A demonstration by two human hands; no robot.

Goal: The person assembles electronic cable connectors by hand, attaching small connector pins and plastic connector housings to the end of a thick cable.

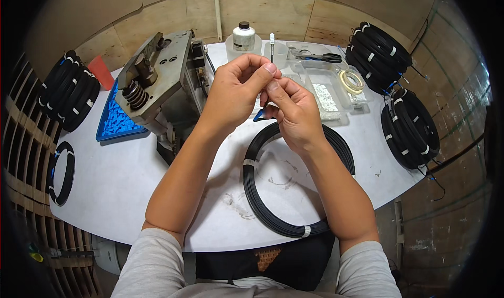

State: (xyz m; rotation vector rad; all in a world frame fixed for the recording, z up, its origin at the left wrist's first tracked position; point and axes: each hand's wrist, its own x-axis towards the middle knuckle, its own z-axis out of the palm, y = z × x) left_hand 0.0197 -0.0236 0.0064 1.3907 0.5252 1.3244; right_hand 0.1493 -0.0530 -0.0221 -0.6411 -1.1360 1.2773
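My left hand (236, 93) and my right hand (296, 109) meet above the table, thumbs and fingertips pinched together on a thin black cable (272, 55). The cable stands up from the fingertips and has a white connector (272, 38) at its top. Below the fingers, beside my right hand, a blue connector end (259, 114) hangs on a short black piece. The fingers hide the middle of the cable. Under my right forearm a coil of black cable (250, 193), bound with white bands, lies on the white table (210, 214).
A metal press (176, 82) stands left of my hands, near a blue tray (123, 137) of small blue parts. Behind are a white bottle (243, 37), clear bins (338, 118), scissors (331, 58) and tape rolls (350, 82). Black cable coils (410, 130) stack at both sides.
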